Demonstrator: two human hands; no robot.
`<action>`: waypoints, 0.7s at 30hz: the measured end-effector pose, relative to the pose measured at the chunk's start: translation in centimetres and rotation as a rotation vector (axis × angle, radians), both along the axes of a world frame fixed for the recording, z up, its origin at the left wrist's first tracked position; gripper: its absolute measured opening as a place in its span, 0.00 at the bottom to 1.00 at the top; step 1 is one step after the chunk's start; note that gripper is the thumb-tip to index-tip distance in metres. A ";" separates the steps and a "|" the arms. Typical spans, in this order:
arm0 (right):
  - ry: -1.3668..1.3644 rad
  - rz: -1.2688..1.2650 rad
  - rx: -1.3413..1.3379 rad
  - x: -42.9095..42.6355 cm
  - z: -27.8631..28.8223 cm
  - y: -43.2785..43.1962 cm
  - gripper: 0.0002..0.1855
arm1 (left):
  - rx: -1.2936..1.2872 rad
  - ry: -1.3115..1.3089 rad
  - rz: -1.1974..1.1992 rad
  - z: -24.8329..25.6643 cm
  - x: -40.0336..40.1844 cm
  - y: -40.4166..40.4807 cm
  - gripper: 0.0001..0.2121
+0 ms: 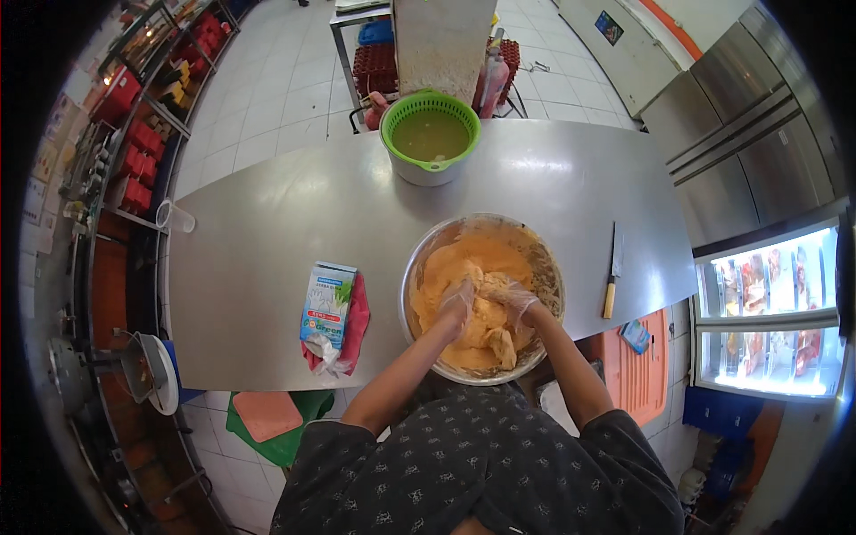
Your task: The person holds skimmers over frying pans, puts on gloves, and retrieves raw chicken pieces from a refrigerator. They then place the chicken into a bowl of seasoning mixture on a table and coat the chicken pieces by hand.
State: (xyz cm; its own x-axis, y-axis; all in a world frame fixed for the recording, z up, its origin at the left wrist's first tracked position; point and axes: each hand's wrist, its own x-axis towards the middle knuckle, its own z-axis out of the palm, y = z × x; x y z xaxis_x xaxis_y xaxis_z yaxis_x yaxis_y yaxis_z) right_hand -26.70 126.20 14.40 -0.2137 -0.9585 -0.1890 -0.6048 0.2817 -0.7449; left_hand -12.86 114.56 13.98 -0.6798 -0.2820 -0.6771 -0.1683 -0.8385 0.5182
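Note:
A round metal bowl (406, 294) in front of me contains orange breading flour (438, 264) and lumpy coated food pieces. My left hand (459, 298), in a clear plastic glove, is down in the flour near the bowl's middle. Just right of it, my right hand (519, 299) wears the same kind of glove and reaches into the mix. Coating and lumps cover the fingers of both hands, so I cannot tell what they grip. One elongated coated piece (501, 348) lies at the bowl's near side, below my right hand.
The bowl stands on a stainless steel table (267, 221). Left of it, a disposable-glove box (328, 301) lies on a red cloth (359, 314). A green strainer basket (430, 164) with cloudy liquid sits at the far edge. To the right lies a knife (612, 271); a plastic cup (175, 217) is far left.

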 end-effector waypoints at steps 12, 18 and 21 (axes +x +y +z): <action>-0.008 0.078 0.511 -5.0 9.2 -9.7 0.18 | -0.720 0.077 -0.318 8.3 4.6 -2.6 0.07; 0.241 0.252 0.364 1.1 -2.8 -11.6 0.27 | -1.074 -0.377 -0.405 0.7 1.7 -3.7 0.19; 0.157 0.520 0.439 4.5 4.7 -11.5 0.25 | -0.921 -0.411 -0.210 -2.1 3.4 -3.9 0.24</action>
State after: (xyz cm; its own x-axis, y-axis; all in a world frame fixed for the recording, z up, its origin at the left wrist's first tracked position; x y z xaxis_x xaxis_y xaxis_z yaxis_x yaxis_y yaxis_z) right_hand -22.15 114.71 19.09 0.1958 -0.7860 -0.5864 -0.8339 0.1812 -0.5214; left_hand -9.49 110.62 11.88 -0.5397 -0.7114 -0.4501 -0.5751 -0.0788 0.8143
